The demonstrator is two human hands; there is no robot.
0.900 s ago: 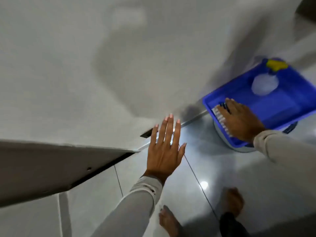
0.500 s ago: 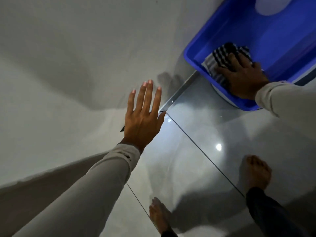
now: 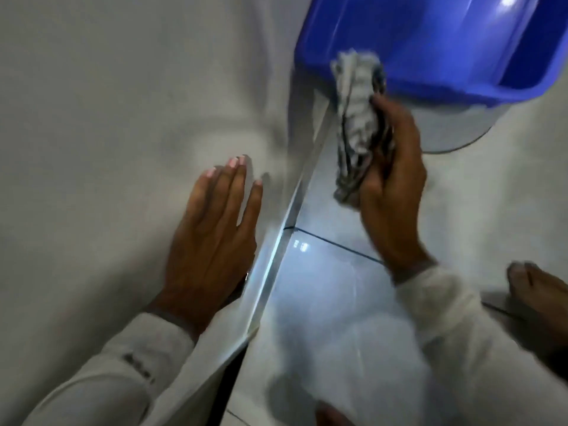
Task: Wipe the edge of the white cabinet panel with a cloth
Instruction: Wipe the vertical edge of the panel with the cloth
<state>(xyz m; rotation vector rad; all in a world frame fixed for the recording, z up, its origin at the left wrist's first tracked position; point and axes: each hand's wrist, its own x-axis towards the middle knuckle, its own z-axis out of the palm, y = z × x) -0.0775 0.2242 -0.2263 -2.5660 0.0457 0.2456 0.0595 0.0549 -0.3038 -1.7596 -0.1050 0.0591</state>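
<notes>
The white cabinet panel (image 3: 116, 124) fills the left half of the view, and its edge (image 3: 285, 222) runs diagonally from upper right to lower left. My left hand (image 3: 212, 241) lies flat on the panel with fingers spread, close to that edge. My right hand (image 3: 393, 186) holds a bunched black-and-white striped cloth (image 3: 356, 118) just right of the edge, above the floor and below the blue tub's rim. The cloth looks apart from the edge, though blur makes that hard to judge.
A blue plastic tub (image 3: 445, 47) sits at the top right on a round white base (image 3: 451, 130). Glossy grey floor tiles (image 3: 338, 318) lie under my right arm. A bare foot (image 3: 534, 290) stands at the right and another at the bottom edge (image 3: 332, 416).
My right hand has lifted the striped cloth out of the blue tub and brought it down toward the panel edge. My left hand stays flat on the panel; the camera has moved closer.
</notes>
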